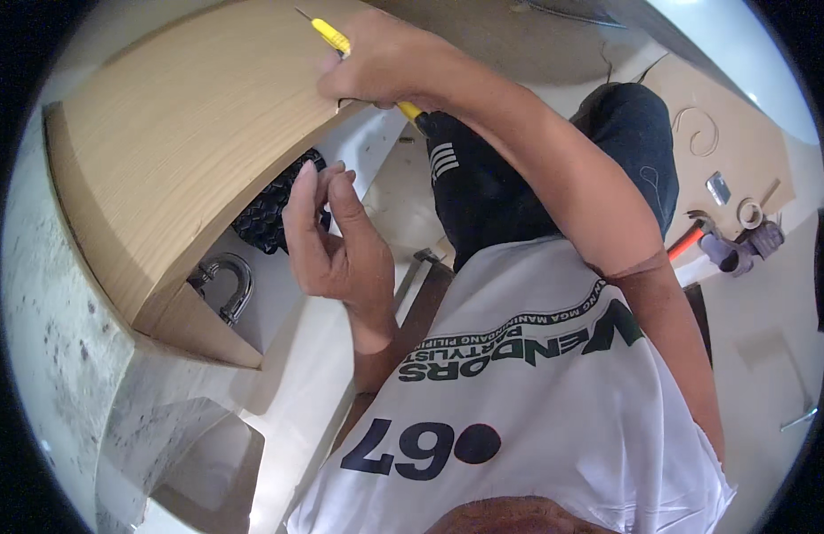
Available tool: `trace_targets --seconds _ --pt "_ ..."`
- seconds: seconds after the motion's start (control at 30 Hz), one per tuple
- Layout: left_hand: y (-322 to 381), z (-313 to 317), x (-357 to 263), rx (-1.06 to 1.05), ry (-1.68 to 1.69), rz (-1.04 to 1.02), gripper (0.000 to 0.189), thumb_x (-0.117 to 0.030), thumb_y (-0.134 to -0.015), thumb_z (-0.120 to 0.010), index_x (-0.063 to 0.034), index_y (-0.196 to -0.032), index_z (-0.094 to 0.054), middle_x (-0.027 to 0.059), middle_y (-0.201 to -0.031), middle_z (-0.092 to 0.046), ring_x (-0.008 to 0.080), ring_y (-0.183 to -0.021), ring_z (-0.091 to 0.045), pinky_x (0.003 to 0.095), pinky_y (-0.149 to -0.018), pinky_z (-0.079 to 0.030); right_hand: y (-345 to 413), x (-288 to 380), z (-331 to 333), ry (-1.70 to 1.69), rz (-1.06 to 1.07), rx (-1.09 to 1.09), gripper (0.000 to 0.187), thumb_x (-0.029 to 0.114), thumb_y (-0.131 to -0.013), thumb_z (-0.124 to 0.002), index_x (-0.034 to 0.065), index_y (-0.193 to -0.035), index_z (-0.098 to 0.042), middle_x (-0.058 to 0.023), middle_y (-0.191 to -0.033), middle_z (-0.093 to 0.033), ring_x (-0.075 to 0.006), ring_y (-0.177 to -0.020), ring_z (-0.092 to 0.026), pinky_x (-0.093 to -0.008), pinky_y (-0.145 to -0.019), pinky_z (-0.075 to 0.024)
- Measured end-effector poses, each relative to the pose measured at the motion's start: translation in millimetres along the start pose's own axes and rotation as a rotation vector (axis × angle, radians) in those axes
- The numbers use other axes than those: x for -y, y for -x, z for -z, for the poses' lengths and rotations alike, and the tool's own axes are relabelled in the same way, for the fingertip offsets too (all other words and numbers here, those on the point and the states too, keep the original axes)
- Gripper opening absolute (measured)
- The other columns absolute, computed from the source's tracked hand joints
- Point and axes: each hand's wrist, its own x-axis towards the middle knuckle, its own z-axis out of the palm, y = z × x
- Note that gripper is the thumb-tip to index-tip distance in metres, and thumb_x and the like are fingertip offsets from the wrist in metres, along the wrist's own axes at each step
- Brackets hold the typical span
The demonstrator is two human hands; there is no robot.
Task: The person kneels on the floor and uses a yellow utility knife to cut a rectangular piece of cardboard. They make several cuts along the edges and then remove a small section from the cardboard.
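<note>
My right hand [368, 63] is closed around a slim yellow-handled knife [330, 35], its thin metal tip pointing to the upper left and its black end showing below the hand. It rests at the edge of a light wood-grain panel [165, 127], which looks curved. Lower down, my left hand [338, 240] is raised palm up beside the panel, its fingers bent and apart, with nothing visible in it. Behind its fingers is a black woven object [268, 213], partly hidden. A shiny curved metal pipe [242, 287] shows under the panel's edge.
A mottled whitish slab [71, 294] borders the panel at left. On the right lie a hammer with an orange handle [685, 243], a tape roll [750, 213], a small flat metallic piece [717, 188], a purplish-grey object [729, 253] and a curled strip [702, 150] on brown sheeting.
</note>
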Motion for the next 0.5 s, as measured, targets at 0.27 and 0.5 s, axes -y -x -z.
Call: trace_targets --seconds 0.27,0.5 --pt "-43.6 0.6 -22.7 0.427 -0.679 -0.244 0.049 -0.007 -0.092 -0.064 -0.0077 -0.140 -0.050 0.0206 -0.097 -0.069 0.0367 -0.084 -0.068 0.0445 -0.070 -0.054 13.5 -35.2 -21.9 0.081 0.288 -0.282 0.031 0.028 -0.089 -0.060 -0.0016 -0.095 -0.067 -0.0185 -0.084 -0.066 -0.0248 -0.075 -0.063 -0.0392 -0.069 -0.0490" --pt "-49.5 11.7 -27.3 0.512 -0.718 -0.213 0.034 -0.011 -0.095 -0.063 -0.0091 -0.128 -0.059 0.0201 -0.102 -0.070 0.0384 -0.088 -0.069 0.0431 -0.074 -0.055 82.3 -47.1 9.3 0.193 0.686 -0.578 0.035 0.022 -0.102 -0.040 -0.0011 -0.117 -0.061 -0.0195 -0.086 -0.061 -0.0289 -0.080 -0.060 -0.0365 -0.075 -0.0466"
